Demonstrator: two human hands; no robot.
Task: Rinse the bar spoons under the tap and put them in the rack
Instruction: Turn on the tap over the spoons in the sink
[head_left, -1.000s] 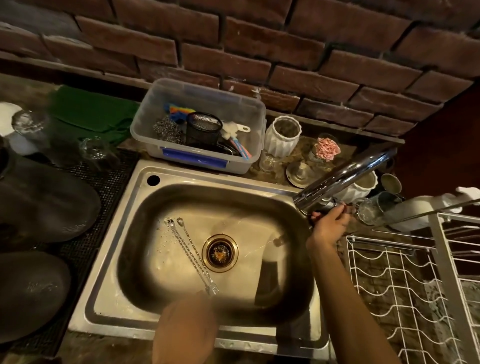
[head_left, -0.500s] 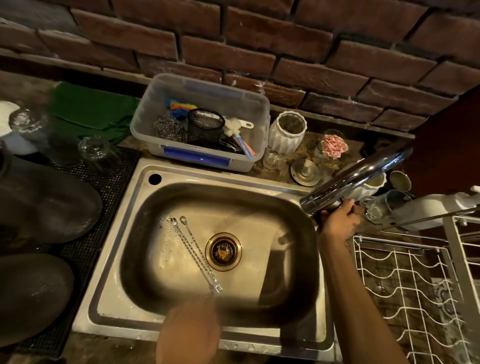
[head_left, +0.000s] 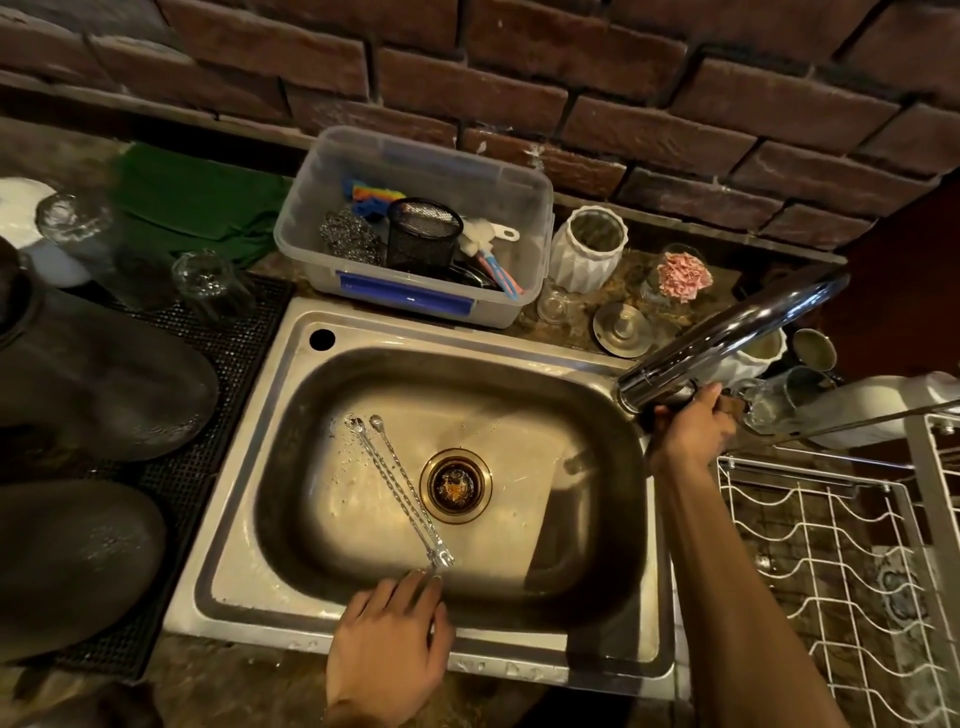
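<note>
Head view. Two bar spoons lie side by side on the floor of the steel sink, just at 9 o'clock of the drain. Small bowls point to 11 o'clock, forked ends to 5 o'clock.

My left hand hangs over the near rim, fingers loosely spread and reaching down. Fingertips are just beside the forked ends; actual contact I cannot tell. Nothing pinched yet.

My right hand is curled under the tap, at 3 o'clock of the basin. It seems to grip the base or lever there; what exactly it closes on is hidden. No stream visible from the spout.

Handling judgement: spoons are long, thin, stiff metal with twisted stems. Light, and probably wet and slippery against smooth steel. They lie flat, so lifting will be fiddly. Best hold is the twisted stem near the forked ends, where the ridges give purchase; take both together.

Materials: basin brushed and dull, droplets near the bowls. Tap polished chrome, round. Rack of white coated wire sits at 4 o'clock, near the sink.
</note>
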